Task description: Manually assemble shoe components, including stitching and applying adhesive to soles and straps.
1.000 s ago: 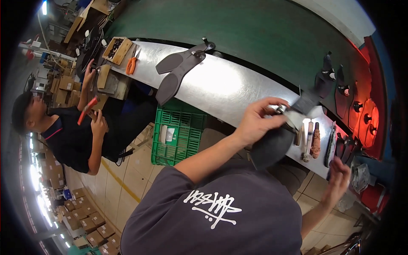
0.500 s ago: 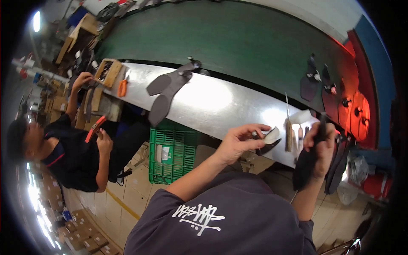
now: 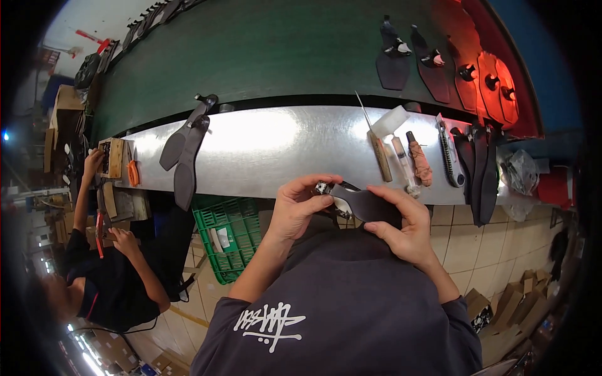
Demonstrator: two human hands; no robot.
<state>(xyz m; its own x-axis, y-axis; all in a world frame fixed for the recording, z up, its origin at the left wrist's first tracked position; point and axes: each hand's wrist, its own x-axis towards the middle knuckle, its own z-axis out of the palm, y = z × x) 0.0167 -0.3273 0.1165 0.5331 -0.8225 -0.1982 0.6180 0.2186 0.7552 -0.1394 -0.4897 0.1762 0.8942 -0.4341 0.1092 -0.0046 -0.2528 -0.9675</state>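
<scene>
Left hand [image 3: 295, 210] and right hand [image 3: 407, 229] both gripping a dark sole piece [image 3: 375, 208] near the metal ledge [image 3: 269, 166]

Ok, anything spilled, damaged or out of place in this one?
Nothing looks spilled or clearly damaged. Several dark flat pieces at the right end of the metal bench stick out past its front edge, which looks precarious, though it may be deliberate. The black piece between the left hand and right hand shows no obvious fault.

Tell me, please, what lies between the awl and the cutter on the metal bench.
In the head view, a syringe and a wrapped tool lie between the awl and the cutter, with a white block farther back.
</scene>
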